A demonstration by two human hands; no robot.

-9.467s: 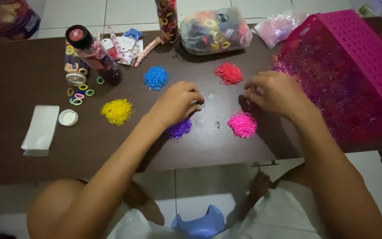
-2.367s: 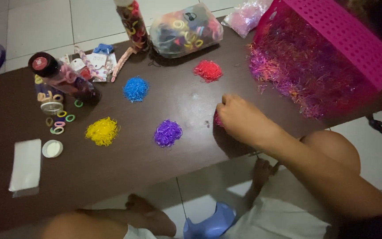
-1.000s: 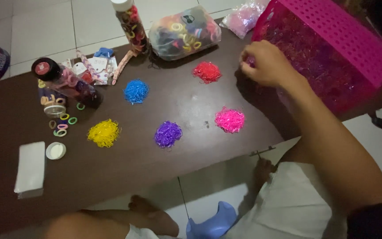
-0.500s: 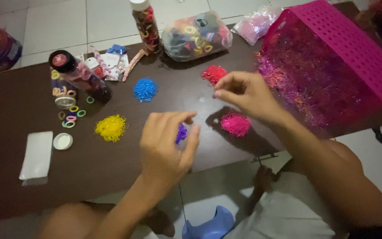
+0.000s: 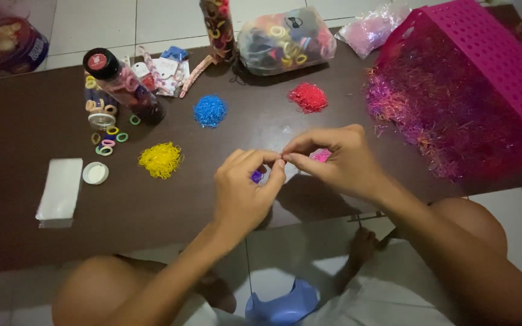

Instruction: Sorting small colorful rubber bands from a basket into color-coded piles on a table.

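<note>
Both hands meeting over the middle of the dark worktop (image 5: 25, 121), fingertips pinched together. Left hand (image 5: 246, 193) curled nearly closed, thumb and forefinger nipped toward the right hand (image 5: 333, 158), likewise pinched; something very small between them, probably one or a few tiny elastic bands, too small to confirm.

Sorted so far, judging by the layout: five small colour heaps. Yellow pile (image 5: 160, 159) at 9 o'clock of the hands, blue pile (image 5: 210, 110) at 11 o'clock, red pile (image 5: 308, 96) at 12 o'clock, purple pile (image 5: 256, 176) showing only as a sliver beneath the left fingers, pink pile (image 5: 319, 155) peeking out just under the right fingers. Left to do, by the look of it, far more: a big tangled heap of mixed bands (image 5: 430, 115) spilling from the tipped magenta basket (image 5: 490, 60) at 2 o'clock, barely dented. Early going, then.

Hidden or unclear: most of the purple and pink piles covered by the hands; exact colour of the pinched item not readable; basket cut off at the right edge. At 10 o'clock, a lying bottle (image 5: 125, 84) of larger hair rings, a few loose rings (image 5: 109, 139), a white cap (image 5: 95, 173) and a pale flat packet (image 5: 60, 192); at 12 o'clock, a clear bag of hair ties (image 5: 285, 41).
</note>
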